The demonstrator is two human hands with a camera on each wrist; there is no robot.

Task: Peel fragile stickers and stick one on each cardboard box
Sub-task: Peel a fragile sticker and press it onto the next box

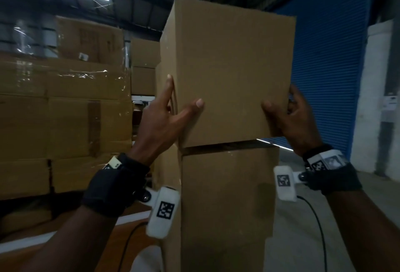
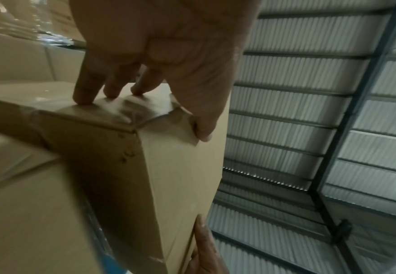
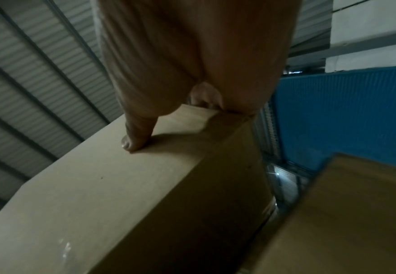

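Note:
I hold a plain brown upper cardboard box [image 1: 227, 72] tilted just above a lower cardboard box [image 1: 227, 206], with a narrow gap between them. My left hand [image 1: 171, 111] grips its left front corner, fingers on the taped side face and thumb on the front. My right hand [image 1: 287, 115] grips the right edge, thumb on the front and fingers wrapped behind. In the left wrist view my left hand's fingertips [image 2: 84, 100] press the glossy tape on the upper box [image 2: 180, 176]. In the right wrist view my right thumb [image 3: 133, 140] presses the box [image 3: 98, 185]. No sticker is in view.
A stack of large wrapped cartons [image 1: 65, 109] stands at the left, with more cartons [image 1: 142, 70] behind the box. A blue roller shutter [image 1: 324, 65] and a white pillar [image 1: 376, 98] are at the right. Grey floor [image 1: 303, 239] lies at lower right.

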